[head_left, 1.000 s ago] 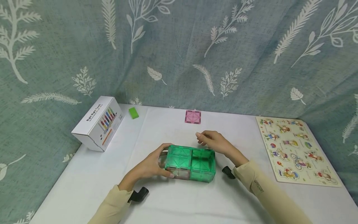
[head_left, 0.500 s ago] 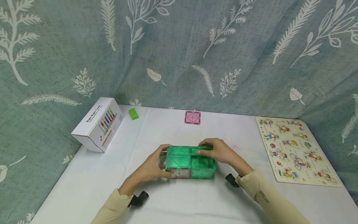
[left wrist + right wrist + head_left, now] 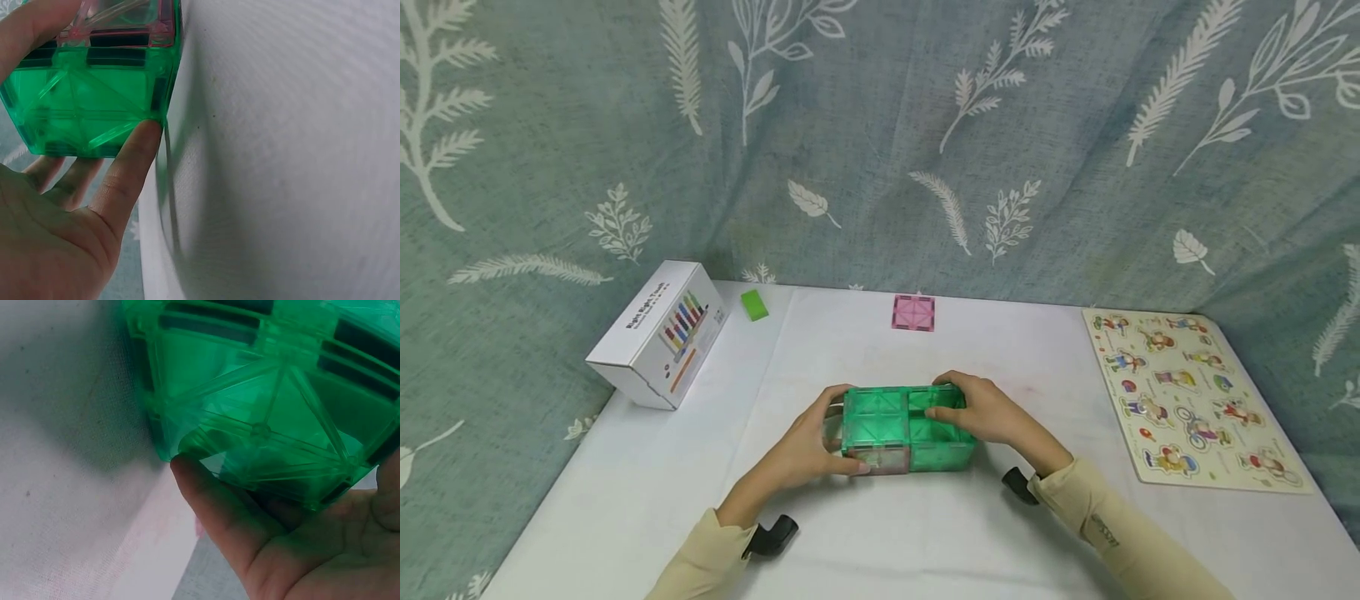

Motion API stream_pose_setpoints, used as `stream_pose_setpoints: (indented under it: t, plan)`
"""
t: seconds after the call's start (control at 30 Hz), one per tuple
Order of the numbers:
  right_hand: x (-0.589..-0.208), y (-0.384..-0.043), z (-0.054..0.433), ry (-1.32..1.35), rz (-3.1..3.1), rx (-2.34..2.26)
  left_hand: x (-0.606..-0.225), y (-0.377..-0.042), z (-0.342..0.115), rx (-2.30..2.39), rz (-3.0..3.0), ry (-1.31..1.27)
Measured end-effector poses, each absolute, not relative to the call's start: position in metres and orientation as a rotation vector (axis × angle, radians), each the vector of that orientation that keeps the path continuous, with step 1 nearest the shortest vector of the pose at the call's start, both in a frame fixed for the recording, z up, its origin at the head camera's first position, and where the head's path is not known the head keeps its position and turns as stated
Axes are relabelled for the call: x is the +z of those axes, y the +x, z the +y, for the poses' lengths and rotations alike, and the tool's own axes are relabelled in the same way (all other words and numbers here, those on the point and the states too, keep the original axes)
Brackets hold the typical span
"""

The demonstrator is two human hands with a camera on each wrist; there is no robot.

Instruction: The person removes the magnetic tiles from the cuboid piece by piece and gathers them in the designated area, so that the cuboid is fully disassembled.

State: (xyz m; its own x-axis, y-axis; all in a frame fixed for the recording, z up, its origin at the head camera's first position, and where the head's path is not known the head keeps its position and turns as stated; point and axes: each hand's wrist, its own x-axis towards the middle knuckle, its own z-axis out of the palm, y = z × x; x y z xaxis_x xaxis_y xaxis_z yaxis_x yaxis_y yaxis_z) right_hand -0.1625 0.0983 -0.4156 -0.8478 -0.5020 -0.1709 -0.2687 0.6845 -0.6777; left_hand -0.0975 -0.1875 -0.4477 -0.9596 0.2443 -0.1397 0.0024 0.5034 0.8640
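A box built of see-through magnetic tiles [image 3: 876, 418], mostly green with a pinkish front left wall, sits in the middle of the white table. Gripping its left end is my left hand [image 3: 801, 442], thumb along the front and fingers round the back. In the left wrist view its fingertips press on the green end tile [image 3: 75, 112]. At the right end, my right hand [image 3: 988, 410] pinches the back wall, its thumb over the top of the right half and its fingers behind. The right wrist view shows a fingertip at the lower edge of a green tile [image 3: 256, 419].
One pink square tile [image 3: 913, 313] lies flat farther back. A small green block [image 3: 754, 305] lies beside a white printed carton [image 3: 655, 333] at the left. A picture puzzle board [image 3: 1195, 400] lies on the right. A leaf-patterned curtain [image 3: 865, 150] hangs behind the table [image 3: 850, 542].
My right hand has come down from behind the tile box onto its back right wall and now grips it. The box's right end has turned slightly away. My left hand keeps its grip.
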Motion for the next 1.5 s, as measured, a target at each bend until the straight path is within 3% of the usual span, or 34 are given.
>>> stream_pose_setpoints:
  t: [1.5]
  plan:
    - [-0.421, -0.157, 0.108, -0.456, 2.572, -0.977, -0.446, -0.098, -0.188, 1.426, 2.473, 0.200]
